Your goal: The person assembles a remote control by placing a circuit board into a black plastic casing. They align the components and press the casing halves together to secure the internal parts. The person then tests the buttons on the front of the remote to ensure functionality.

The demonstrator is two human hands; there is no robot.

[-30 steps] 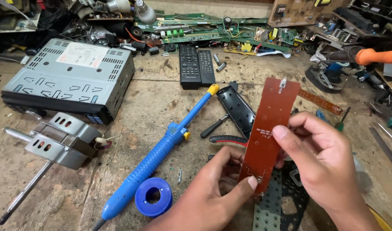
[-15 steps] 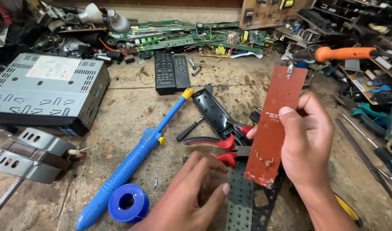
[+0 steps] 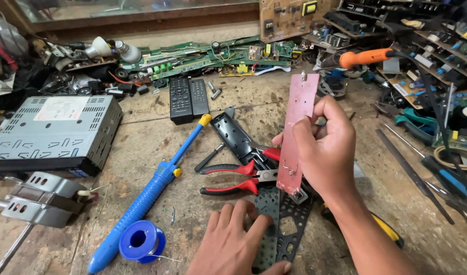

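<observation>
Head view: right hand [image 3: 325, 153], fingers closed, holds a red board [image 3: 294, 137] upright; left hand [image 3: 233, 244], fingers spread, presses flat on a black pad [image 3: 284, 229] beside red pliers [image 3: 233, 178].

A single view is given, taken from a camera worn on the person's head. The workbench [image 3: 142, 147] is looked down upon at a steep forward tilt, from just above and behind the hands. The right hand [image 3: 325, 147] and the left hand [image 3: 233, 239] are seen close, at the lower middle of the frame, and the forearms are cut off by the bottom edge. The cluttered far edge of the bench is taken in along the top. No second view is provided, so no part of the scene is shared.
</observation>
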